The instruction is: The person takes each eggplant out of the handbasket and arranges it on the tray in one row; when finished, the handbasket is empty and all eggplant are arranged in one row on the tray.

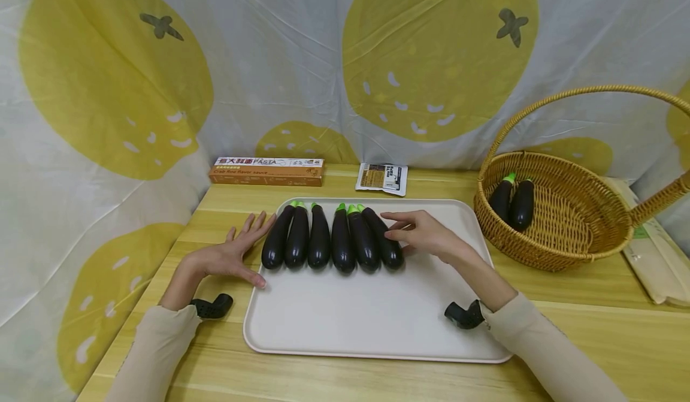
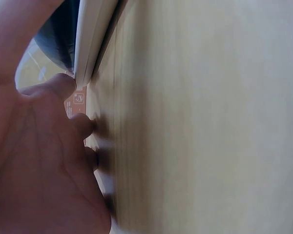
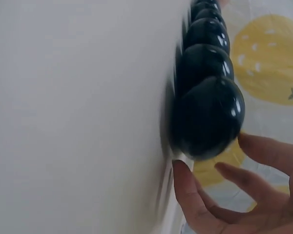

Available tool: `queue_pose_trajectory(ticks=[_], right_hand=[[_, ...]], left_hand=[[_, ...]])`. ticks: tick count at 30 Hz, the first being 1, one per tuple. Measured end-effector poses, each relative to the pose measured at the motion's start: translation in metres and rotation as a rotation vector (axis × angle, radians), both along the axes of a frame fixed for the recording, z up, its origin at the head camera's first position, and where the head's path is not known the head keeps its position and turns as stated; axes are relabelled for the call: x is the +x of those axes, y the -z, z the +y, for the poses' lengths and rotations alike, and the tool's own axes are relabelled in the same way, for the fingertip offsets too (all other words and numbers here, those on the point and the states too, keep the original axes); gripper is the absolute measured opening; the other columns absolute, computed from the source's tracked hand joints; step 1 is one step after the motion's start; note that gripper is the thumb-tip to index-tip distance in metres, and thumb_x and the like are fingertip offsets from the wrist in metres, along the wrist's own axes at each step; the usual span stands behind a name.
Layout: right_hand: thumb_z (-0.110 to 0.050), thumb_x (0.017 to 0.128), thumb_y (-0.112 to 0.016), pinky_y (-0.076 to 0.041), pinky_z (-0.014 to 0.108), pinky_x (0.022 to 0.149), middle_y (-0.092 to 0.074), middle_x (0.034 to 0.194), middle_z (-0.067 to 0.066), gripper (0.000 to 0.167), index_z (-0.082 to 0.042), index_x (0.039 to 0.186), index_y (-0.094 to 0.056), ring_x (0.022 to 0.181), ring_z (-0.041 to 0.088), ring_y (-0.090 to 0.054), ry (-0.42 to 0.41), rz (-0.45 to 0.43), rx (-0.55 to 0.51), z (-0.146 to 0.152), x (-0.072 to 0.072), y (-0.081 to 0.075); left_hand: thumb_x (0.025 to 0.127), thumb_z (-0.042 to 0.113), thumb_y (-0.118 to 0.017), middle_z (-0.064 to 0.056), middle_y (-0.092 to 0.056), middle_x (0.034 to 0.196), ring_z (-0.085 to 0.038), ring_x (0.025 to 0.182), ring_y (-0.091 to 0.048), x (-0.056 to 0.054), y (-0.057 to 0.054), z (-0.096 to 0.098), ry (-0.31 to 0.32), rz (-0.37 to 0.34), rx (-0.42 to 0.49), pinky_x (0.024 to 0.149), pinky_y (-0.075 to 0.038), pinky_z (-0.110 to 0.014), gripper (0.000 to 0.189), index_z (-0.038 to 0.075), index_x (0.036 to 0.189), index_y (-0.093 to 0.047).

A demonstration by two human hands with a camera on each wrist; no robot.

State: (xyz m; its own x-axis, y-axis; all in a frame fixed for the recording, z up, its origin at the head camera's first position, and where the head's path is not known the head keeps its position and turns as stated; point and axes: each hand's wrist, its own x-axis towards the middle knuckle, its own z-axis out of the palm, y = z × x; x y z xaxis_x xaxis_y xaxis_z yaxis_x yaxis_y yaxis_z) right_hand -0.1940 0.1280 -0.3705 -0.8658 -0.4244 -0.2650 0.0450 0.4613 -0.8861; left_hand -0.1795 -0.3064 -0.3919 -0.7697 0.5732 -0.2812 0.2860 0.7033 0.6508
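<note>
Several dark eggplants with green stem ends lie side by side in a row on the white tray (image 1: 377, 318). My left hand (image 1: 229, 257) is at the tray's left edge with fingers spread and holds nothing; it is nearest to the leftmost eggplant (image 1: 277, 240). In the left wrist view, the palm of the left hand (image 2: 44, 156) shows beside the tray's rim. My right hand (image 1: 423, 233) is at the right side of the rightmost eggplant (image 1: 384, 240). In the right wrist view, the fingertips (image 3: 183, 170) are against or very near that eggplant's side.
A wicker basket (image 1: 604, 252) with a tall handle stands right of the tray, holding two eggplants (image 1: 521, 205). Behind the tray lie a pasta box (image 1: 266, 173) and a small packet (image 1: 381, 178). A beige flat package (image 1: 660, 264) is beside the basket. Patterned cloth hangs behind the table.
</note>
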Motion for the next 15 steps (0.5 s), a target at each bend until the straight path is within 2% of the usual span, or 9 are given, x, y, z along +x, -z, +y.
queue_pose_trajectory(ticks=[5,9,13,15], right_hand=[[-0.02,0.103,-0.064,-0.061,0.043,0.096,-0.058,0.142,0.027,0.06,-0.009,0.158,-0.043,0.12,0.032,-0.066,-0.027,0.038,-0.002,0.017,0.001,-0.009],[-0.031,0.104,-0.063,-0.055,0.049,0.104,-0.058,0.147,0.024,0.061,-0.012,0.159,-0.042,0.132,0.035,-0.059,-0.026,0.133,0.063,0.038,0.004,-0.022],[-0.039,0.105,-0.06,-0.048,0.054,0.108,-0.06,0.147,0.019,0.061,-0.017,0.16,-0.042,0.136,0.036,-0.056,0.021,0.219,0.148,0.068,0.008,-0.039],[-0.041,0.106,-0.058,-0.047,0.053,0.108,-0.059,0.148,0.018,0.061,-0.018,0.16,-0.041,0.136,0.034,-0.056,0.059,0.24,0.169,0.085,0.011,-0.048]], left_hand=[[0.074,0.041,-0.093,-0.026,0.027,0.168,-0.051,0.152,0.032,0.0,0.0,0.001,0.005,0.002,0.001,0.112,0.023,-0.078,0.138,0.013,0.167,0.006],[0.075,0.041,-0.093,-0.026,0.026,0.168,-0.051,0.152,0.032,0.0,-0.001,0.001,0.006,0.002,-0.003,0.112,0.022,-0.078,0.138,0.013,0.167,0.006],[0.075,0.041,-0.093,-0.026,0.027,0.168,-0.051,0.152,0.032,0.001,-0.002,0.002,0.005,-0.002,0.0,0.112,0.022,-0.078,0.138,0.013,0.167,0.006],[0.074,0.04,-0.093,-0.026,0.027,0.168,-0.051,0.152,0.032,0.001,-0.002,0.002,0.005,-0.004,0.001,0.112,0.023,-0.078,0.138,0.012,0.167,0.006]])
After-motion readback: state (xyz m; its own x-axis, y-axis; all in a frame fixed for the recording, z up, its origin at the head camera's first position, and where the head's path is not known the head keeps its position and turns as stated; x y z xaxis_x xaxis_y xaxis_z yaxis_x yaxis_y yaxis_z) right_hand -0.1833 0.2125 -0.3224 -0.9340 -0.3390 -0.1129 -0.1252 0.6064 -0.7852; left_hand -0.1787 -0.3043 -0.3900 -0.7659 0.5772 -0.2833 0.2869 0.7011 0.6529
